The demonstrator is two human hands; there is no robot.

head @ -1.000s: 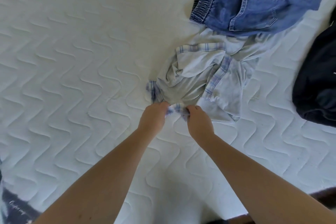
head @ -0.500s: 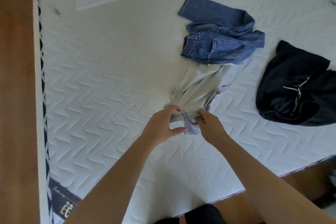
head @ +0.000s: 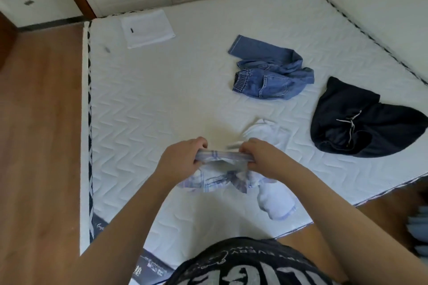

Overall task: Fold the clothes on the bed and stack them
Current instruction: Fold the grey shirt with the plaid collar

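Hands, left and right, grip blurred plaid garment (its shape unreadable)

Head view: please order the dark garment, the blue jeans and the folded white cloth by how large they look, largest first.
1. dark garment
2. blue jeans
3. folded white cloth

The order is for looks only. The white cloth lies farthest from the camera, so it may be larger than it looks, and the jeans are crumpled.
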